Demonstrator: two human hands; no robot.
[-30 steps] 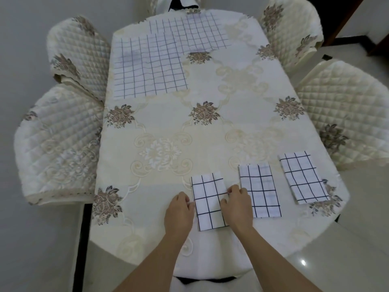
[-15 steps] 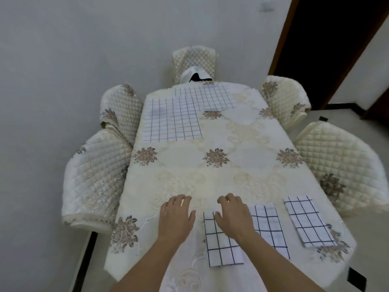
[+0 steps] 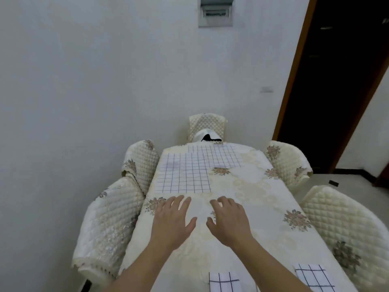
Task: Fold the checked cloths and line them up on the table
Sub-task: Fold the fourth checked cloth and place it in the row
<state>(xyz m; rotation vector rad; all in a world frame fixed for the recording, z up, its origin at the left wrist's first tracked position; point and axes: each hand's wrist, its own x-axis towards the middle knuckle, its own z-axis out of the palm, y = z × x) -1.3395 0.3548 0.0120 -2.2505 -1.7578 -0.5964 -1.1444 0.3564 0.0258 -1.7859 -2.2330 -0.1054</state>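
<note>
Two unfolded checked cloths lie flat at the far end of the table: one [image 3: 183, 175] on the left, the other [image 3: 216, 154] behind it and partly under it. My left hand [image 3: 172, 220] and my right hand [image 3: 228, 221] reach out over the table's middle with fingers spread, holding nothing, just short of the nearer flat cloth. Two folded checked cloths show at the bottom edge: one [image 3: 224, 282] between my forearms, one [image 3: 313, 277] to the right. My right forearm hides whatever lies between them.
A cream floral tablecloth [image 3: 263, 197] covers the long table. Quilted chairs stand on the left [image 3: 109, 224], the right [image 3: 345, 224] and at the far end [image 3: 207, 125]. A white wall is behind, and a dark doorway [image 3: 336, 81] opens at the right.
Both hands left the folded cloth at the near edge and reached forward toward the flat cloths. My view tilted up, so the folded cloths slid to the bottom edge.
</note>
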